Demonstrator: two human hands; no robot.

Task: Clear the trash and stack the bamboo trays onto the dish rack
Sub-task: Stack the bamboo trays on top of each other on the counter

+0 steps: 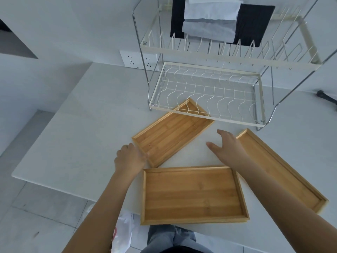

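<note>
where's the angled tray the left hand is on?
Head view, centre: angled tray, far corner under the dish rack, near corner at the left hand.

White table (82, 115) with three bamboo trays (173, 132) (193, 194) (284, 172) and a wire dish rack (206, 99).

Three bamboo trays (193, 194) are showing smooth, matt, striped grain on a matt white table (82, 125), while the dish rack (206, 95) is gleaming in chromed, white-coated wire.
</note>
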